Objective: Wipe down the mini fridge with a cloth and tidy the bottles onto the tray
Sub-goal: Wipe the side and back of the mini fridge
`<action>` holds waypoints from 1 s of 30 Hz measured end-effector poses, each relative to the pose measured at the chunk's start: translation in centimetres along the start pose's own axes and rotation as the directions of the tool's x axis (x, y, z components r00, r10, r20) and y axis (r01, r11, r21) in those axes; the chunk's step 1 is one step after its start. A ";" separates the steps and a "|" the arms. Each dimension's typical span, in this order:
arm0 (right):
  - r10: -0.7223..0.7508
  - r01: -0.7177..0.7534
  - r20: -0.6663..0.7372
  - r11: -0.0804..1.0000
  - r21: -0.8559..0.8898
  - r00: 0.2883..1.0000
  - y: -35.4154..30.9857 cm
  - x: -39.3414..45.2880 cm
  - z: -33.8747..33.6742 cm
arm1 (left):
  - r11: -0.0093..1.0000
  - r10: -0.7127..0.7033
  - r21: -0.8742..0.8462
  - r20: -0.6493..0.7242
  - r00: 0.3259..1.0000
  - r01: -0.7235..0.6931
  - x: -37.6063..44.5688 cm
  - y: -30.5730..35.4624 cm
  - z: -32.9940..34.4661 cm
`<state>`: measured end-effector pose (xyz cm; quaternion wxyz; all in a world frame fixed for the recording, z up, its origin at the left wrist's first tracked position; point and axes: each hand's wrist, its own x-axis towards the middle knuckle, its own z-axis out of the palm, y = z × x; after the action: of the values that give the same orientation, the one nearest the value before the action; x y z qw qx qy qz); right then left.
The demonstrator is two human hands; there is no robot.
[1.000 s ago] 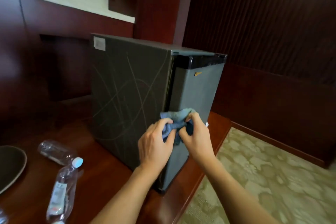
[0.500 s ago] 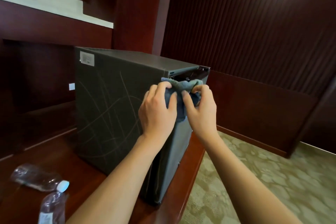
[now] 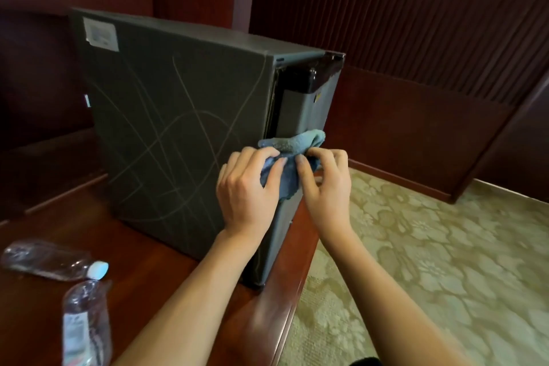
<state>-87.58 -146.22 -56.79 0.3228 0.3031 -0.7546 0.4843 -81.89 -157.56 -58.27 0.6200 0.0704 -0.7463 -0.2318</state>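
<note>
Cloth (image 3: 292, 157) dropped to mid-door, both hands (image 3: 285, 184) gripping; fridge sticker (image 3: 99, 31) unreadable.

Nothing I can read — the sticker (image 3: 99, 32) on the mini fridge (image 3: 178, 128) and the bottle label (image 3: 74, 333) left of my hands are blurred.

Grey mini fridge (image 3: 178, 134) upright; blue cloth (image 3: 289, 157) against door; two bottles (image 3: 56, 258) lying.

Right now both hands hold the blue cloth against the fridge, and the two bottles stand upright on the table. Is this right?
Not quite. The head view shows both bottles lying on their sides on the table. Both hands do hold the blue cloth against the fridge.
</note>
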 end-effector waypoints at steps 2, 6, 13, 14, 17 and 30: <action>0.013 -0.013 0.017 1.000 -0.004 1.000 1.0 -2.3 0.5 | 1.000 -0.020 -0.004 0.034 0.999 0.020 -2.2 -0.7 -0.1; 0.056 -0.052 0.086 0.997 -0.050 0.995 3.1 -7.8 1.7 | 0.994 -0.107 0.010 0.184 0.977 0.107 -7.3 -2.3 -0.7; 0.267 -0.217 0.279 0.956 -0.196 0.922 3.6 -11.6 2.2 | 0.937 -0.347 0.097 0.386 0.854 0.337 -11.2 -3.0 -1.9; 0.238 -0.194 0.251 0.963 -0.190 0.938 3.0 -10.4 2.0 | 0.943 -0.327 0.070 0.366 0.871 0.325 -10.2 -2.5 -1.9; 0.102 -0.087 0.110 0.988 -0.128 0.989 0.7 -5.8 1.0 | 0.966 -0.230 -0.062 0.238 0.944 0.251 -5.7 -1.0 -1.5; 0.145 -0.137 0.163 0.989 -0.063 0.976 3.7 -9.3 2.6 | 0.932 -0.302 -0.128 0.243 0.922 0.339 -10.1 -3.4 -0.6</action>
<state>-85.28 -145.97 -66.81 0.2307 0.2800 -0.8109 0.4591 -79.74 -156.73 -68.66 0.4909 0.1135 -0.7663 -0.3986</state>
